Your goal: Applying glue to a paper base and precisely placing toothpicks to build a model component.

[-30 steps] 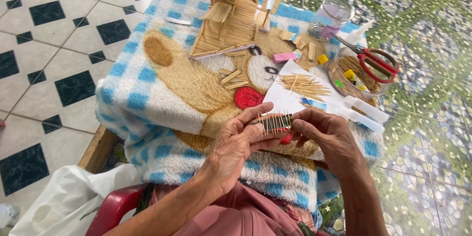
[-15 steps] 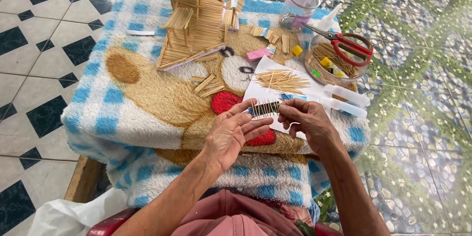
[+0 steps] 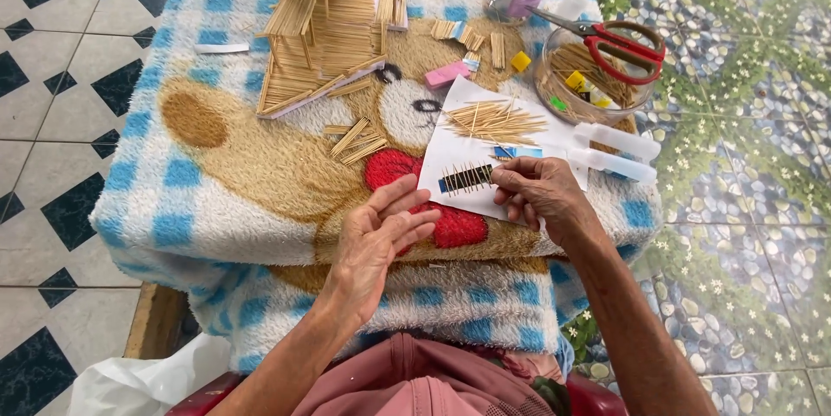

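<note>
A person's 2 hands work over a row of toothpicks on a towel-covered counter.

At centre right, the right hand (image 3: 541, 195) presses its fingers (image 3: 506, 180) on the right end of a row of toothpicks (image 3: 467, 179) stuck on a dark strip, lying on a white paper sheet (image 3: 450, 143) whose lower edge nears the counter's front edge. The left hand (image 3: 376, 243), lower centre, hovers flat with fingers spread, gripping nothing, just left of the sheet. A loose toothpick pile (image 3: 493, 120) lies above the strip. A toothpick house (image 3: 325, 22) fills the upper centre; a glass bowl (image 3: 593, 78) with red scissors (image 3: 623, 44) sits near the right edge. Bare bear-patterned towel (image 3: 225, 165) stretches open at left.
</note>
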